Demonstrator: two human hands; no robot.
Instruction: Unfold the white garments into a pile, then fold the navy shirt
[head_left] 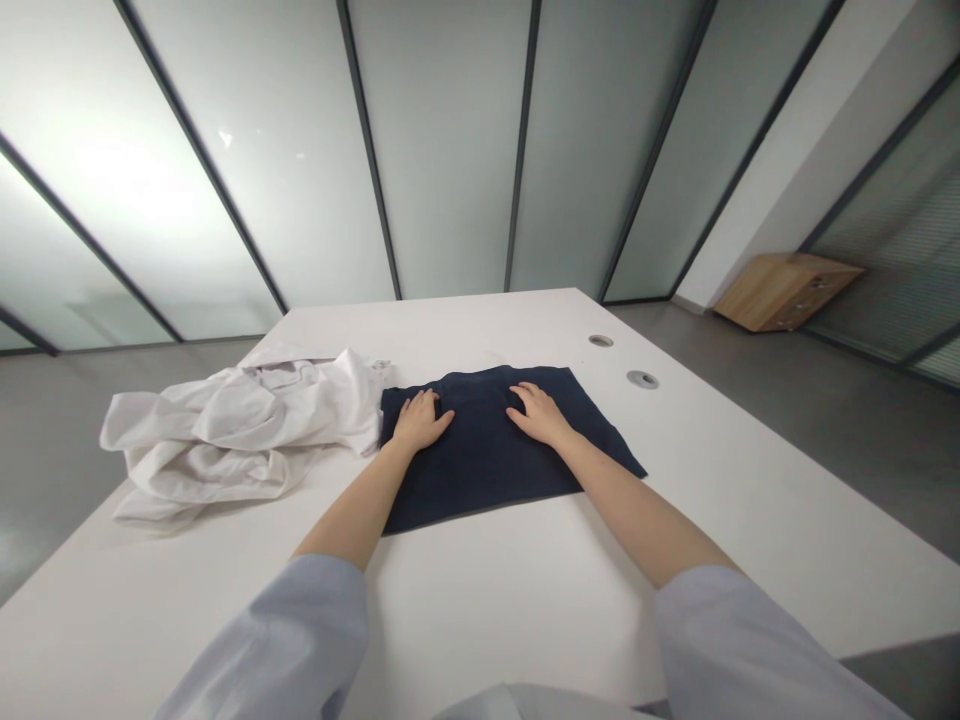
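A dark navy cloth (480,450) lies flat on the white table, roughly rectangular, with a slightly wavy far edge. My left hand (421,420) rests on its upper left part, fingers apart. On the upper right part of the cloth lies my right hand (538,413), also with spread fingers and holding nothing. Left of the cloth is a crumpled heap of white fabric (255,430), its right side against the cloth's left edge.
The white table (495,600) has two round grommets, one (600,341) nearer the far edge and another (643,379) to its right. A wooden cabinet (780,290) stands on the floor at the right. Frosted glass panels line the back.
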